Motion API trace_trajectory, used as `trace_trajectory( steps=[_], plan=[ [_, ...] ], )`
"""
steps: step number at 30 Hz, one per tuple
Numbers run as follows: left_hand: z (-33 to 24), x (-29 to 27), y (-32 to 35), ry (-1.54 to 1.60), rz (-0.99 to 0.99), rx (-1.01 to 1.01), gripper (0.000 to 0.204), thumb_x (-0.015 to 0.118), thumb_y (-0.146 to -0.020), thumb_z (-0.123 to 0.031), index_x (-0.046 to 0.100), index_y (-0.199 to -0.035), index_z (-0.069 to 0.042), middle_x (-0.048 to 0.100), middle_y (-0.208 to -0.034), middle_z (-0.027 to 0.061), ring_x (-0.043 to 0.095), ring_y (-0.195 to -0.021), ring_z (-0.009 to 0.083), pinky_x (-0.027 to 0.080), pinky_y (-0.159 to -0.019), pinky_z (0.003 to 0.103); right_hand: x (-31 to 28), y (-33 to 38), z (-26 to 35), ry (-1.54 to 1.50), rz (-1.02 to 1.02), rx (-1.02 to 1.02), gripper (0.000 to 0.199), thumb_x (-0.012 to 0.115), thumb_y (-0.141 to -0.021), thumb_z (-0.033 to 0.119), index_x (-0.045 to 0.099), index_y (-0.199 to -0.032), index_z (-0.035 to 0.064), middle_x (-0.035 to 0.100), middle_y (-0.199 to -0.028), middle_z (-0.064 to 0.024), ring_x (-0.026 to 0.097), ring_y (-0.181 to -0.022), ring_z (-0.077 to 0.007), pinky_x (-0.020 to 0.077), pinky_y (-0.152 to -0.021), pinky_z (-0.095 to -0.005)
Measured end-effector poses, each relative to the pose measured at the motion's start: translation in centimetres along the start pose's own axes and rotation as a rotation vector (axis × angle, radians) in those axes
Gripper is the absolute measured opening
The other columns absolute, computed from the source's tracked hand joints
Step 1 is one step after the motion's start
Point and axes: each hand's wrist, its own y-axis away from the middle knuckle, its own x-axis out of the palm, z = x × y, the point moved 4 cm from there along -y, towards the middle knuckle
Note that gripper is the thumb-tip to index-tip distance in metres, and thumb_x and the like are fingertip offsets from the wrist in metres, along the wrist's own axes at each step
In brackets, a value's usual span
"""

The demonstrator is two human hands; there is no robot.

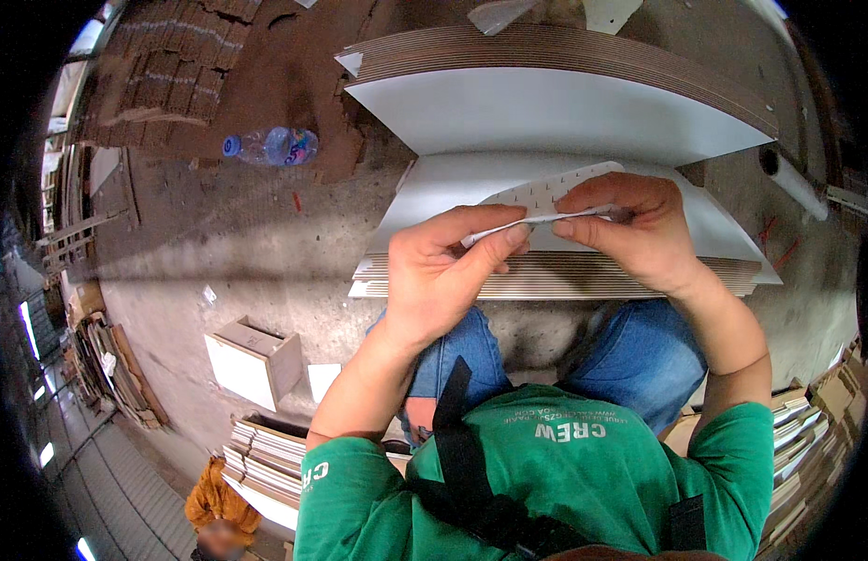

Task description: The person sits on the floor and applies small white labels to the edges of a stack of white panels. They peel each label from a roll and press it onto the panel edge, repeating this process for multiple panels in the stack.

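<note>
Both hands are pinching the near edge of a thin white sheet (572, 179) with small dark marks on its face, seen almost edge-on. My left hand (434, 271) grips it between thumb and forefinger on the left. On the right, my right hand (644, 224) holds the same edge, its thumb and fingertips closed on it. Beneath the hands lies a stack of white-faced panels (425, 201) with brown edges. Behind that, a second stack of white-faced panels (546, 112) stands tilted. Whether the sheet touches the panels cannot be made out.
A clear plastic bottle (270, 147) lies on the floor at the far left. A small white box (252, 365) sits to the near left, above more stacked panels (266, 458). A white tube (794, 184) lies at the right. Another person (219, 500) is at the lower left.
</note>
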Motion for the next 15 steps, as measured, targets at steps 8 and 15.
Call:
trace_trajectory(
  steps=[8,15],
  plan=[
    [0.4,-0.3,-0.2,0.103,0.003,-0.072,0.023,0.060,-0.082,-0.008,0.059,-0.099,0.007,0.064,-0.085,0.0155,0.064,-0.073,0.0184,0.051,-0.060,0.025,0.4,-0.3,0.4,0.052,-0.017,0.037,0.012,0.070,-0.071,0.007,0.066,-0.081,0.0014,0.064,-0.078,-0.0060,0.059,-0.073,-0.0120,0.0467,-0.065,-0.0238],
    [0.2,-0.4,-0.3,0.082,0.002,-0.114,0.028,0.059,-0.083,-0.008,0.055,-0.104,0.010,0.064,-0.086,0.0197,0.064,-0.077,0.0202,0.052,-0.063,0.024,-1.0,-0.7,-0.8,-0.161,0.032,0.187,0.029,0.072,-0.071,0.014,0.062,-0.095,0.0008,0.062,-0.074,-0.0041,0.057,-0.072,-0.0099,0.0464,-0.067,-0.0238]
  ],
)
